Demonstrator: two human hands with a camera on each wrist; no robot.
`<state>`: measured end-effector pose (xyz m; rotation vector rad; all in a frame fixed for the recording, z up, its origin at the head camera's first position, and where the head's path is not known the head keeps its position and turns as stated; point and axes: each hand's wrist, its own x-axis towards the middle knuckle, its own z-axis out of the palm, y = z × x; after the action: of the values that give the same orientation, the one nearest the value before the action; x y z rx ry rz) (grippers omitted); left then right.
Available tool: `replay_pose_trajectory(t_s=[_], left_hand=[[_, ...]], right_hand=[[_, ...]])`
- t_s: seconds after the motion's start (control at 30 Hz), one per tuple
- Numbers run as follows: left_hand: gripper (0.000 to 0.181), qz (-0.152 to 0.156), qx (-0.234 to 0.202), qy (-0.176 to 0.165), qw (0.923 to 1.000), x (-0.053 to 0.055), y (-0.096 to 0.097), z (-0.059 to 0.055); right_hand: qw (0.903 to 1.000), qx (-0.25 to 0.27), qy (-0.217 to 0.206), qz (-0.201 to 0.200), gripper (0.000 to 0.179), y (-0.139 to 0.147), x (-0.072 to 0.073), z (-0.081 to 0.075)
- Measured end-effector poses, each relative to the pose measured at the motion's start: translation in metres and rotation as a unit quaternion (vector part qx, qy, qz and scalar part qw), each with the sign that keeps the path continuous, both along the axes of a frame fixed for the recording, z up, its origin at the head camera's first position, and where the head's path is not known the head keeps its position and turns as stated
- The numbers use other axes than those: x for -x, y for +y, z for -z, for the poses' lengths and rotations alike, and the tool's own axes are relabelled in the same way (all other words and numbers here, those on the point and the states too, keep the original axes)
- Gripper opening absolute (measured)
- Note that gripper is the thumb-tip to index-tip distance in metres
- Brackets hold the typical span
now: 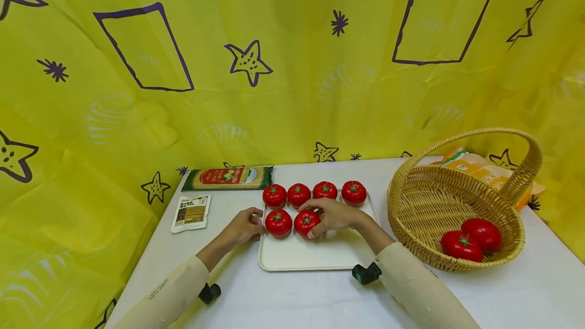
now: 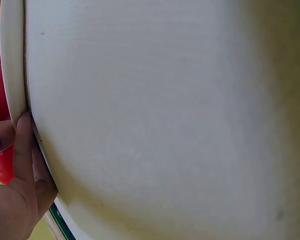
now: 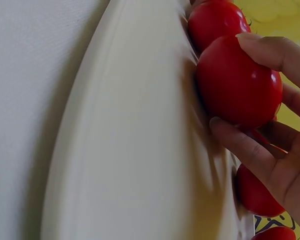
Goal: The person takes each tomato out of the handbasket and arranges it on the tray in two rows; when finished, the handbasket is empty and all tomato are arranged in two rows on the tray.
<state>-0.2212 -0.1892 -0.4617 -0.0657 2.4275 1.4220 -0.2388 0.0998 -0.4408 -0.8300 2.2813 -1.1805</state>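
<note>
A white rectangular tray [image 1: 315,258] carries a back row of several red tomatoes [image 1: 353,193], with two more in front. My right hand [image 1: 335,215] grips the front row's right tomato [image 1: 305,223], thumb and fingers around its sides; the right wrist view shows this tomato [image 3: 237,82] low over the tray. Beside it sits the front-left tomato [image 1: 278,223]. At the tray's left edge, my left hand [image 1: 247,225] holds the rim; in the left wrist view its fingers [image 2: 23,150] pinch the raised rim [image 2: 14,65].
To the right stands a wicker basket [image 1: 397,217] with a tall handle and two tomatoes [image 1: 461,245] inside. Behind it lies an orange and white package [image 1: 475,164]. A green packet [image 1: 228,177] and a small white sachet [image 1: 191,213] lie left of the tray. A yellow patterned curtain [image 1: 292,116] hangs behind the table.
</note>
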Motion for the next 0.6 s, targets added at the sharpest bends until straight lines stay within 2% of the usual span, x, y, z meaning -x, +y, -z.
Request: replay_pose_trajectory(t_s=[0.6], left_hand=[[0.046,0.004,-0.003,0.003,1.0000,0.0009,0.0002,0.0009]], right_hand=[[0.9996,-0.013,0.023,0.006,0.064,-0.0042,0.0012,-0.0018]])
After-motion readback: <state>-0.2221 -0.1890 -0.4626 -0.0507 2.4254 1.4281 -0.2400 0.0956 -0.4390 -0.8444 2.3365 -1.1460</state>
